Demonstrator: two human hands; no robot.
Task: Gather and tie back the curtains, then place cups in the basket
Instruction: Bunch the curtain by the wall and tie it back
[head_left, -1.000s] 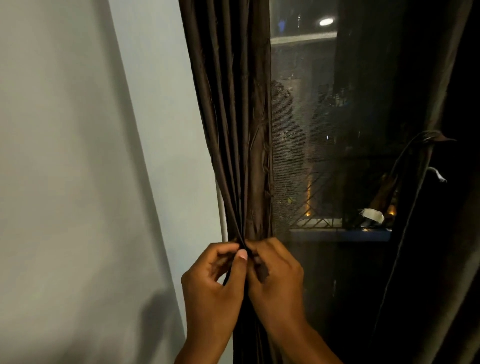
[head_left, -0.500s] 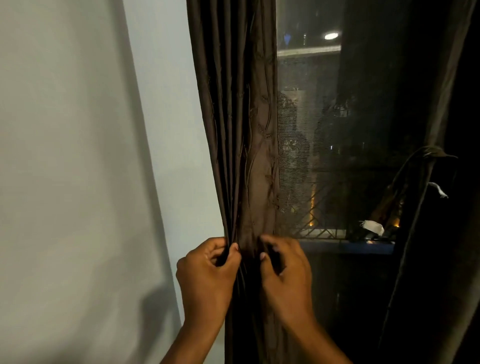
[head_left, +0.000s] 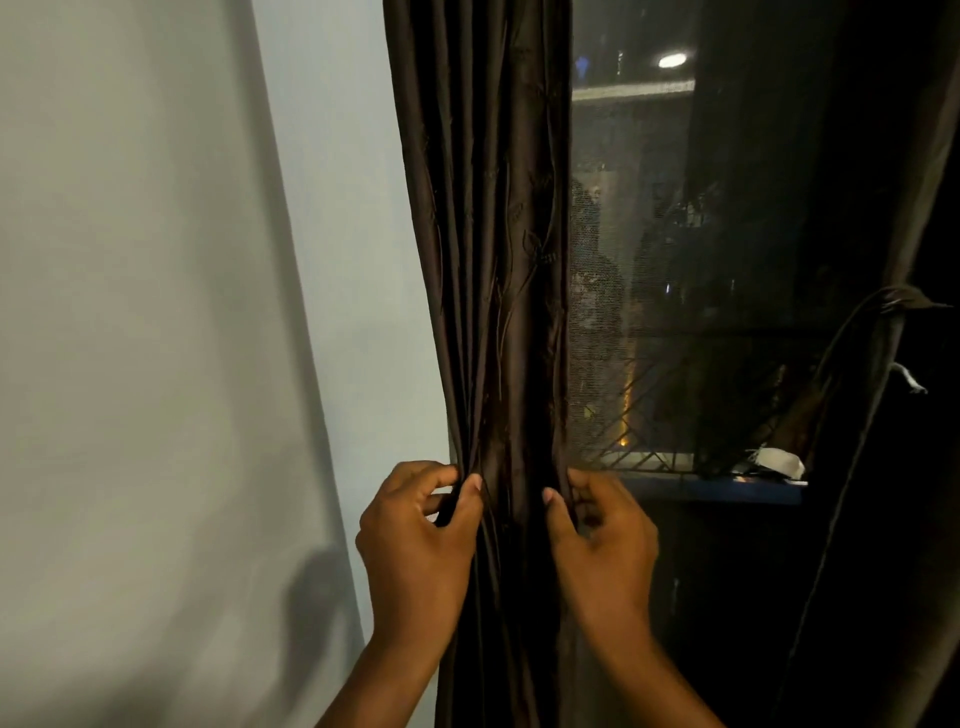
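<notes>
At the left edge of the window screen, the dark brown curtain hangs in tight vertical pleats, gathered into a narrow column. Faint embroidered stem-and-leaf stitching runs down its right-hand folds. The column narrows slightly at hand level.

Left hand: positioned on the left side of the curtain column. Thumb and curled fingers pinch a dark strip or fold at the column's left edge; whether this is a tie-back band or a pleat of the curtain cannot be determined.

Right hand: positioned on the right side of the column, level with the left hand. Thumb and curled fingers pinch dark fabric at the column's right edge. The two hands are apart, with the gathered column between them.

To the left of the curtain stands a pale wall, carrying the shadow of a forearm near its lower part. To the right of the curtain, the mesh screen shows a night scene with a bright lamp near the top and a lattice grille lower down. Further right of the curtain, a second dark curtain is already cinched by a tie-back. A white object lies on the sill between the two curtains.
</notes>
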